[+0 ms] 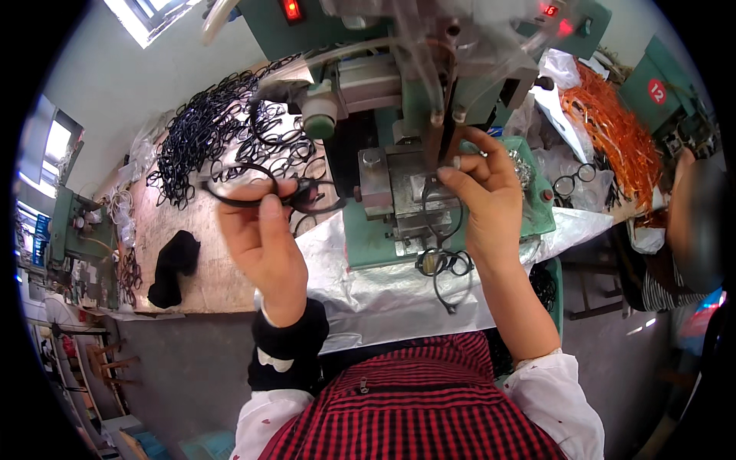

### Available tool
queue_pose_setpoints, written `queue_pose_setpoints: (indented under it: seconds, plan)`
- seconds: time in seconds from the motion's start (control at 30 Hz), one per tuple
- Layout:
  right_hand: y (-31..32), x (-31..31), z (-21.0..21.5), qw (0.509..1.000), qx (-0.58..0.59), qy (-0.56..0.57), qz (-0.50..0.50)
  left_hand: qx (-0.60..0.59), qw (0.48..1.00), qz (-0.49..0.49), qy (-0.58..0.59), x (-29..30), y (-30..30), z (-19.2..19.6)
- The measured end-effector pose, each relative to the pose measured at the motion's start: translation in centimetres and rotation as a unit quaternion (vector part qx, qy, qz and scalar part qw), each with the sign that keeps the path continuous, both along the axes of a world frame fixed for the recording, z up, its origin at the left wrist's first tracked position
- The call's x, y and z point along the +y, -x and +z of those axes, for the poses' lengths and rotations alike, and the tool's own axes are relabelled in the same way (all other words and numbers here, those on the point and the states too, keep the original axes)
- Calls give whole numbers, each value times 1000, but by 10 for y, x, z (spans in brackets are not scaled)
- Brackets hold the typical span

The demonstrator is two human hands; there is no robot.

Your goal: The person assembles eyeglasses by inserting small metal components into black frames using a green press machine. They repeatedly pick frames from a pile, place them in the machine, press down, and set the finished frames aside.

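Black eyeglass frames [239, 202] are pinched between the thumb and fingers of my left hand [267, 241], raised left of the green machine. My right hand [491, 195] is at the machine's metal fixture [406, 180], its thumb and fingers closed on another dark eyeglass frame [461, 218]. That frame hangs down from my fingertips in front of the fixture. Just below it are more round rims [461, 264], and whether they are joined to it I cannot tell. The machine's vertical tool head [435, 138] comes down right beside my right fingertips.
A large heap of black frames [207, 123] covers the bench at the left, near a black cloth [175, 264]. Right of the fixture stands a green tray [540, 215] of small metal parts. Orange frames [613, 123] are piled beyond, and another person's arm [682, 207] shows at far right.
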State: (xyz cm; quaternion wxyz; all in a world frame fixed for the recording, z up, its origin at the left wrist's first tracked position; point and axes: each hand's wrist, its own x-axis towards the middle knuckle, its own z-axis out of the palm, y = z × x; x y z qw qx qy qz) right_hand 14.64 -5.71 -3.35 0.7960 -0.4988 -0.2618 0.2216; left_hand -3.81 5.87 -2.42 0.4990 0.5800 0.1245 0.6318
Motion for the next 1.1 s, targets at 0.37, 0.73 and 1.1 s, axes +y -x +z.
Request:
queue_pose_setpoints:
  seconds: [0.37, 0.73, 1.1]
  plan:
    - [-7, -36, 25, 981, -156, 100, 54, 161, 915, -128, -347, -13, -29, 28]
    - [-62, -70, -62, 738, -457, 456, -198, 167, 808, -16, -564, -28, -47, -3]
    - [-89, -58, -75, 730, -501, 385, -262, 494, 780, 196, -330, 38, 75, 19]
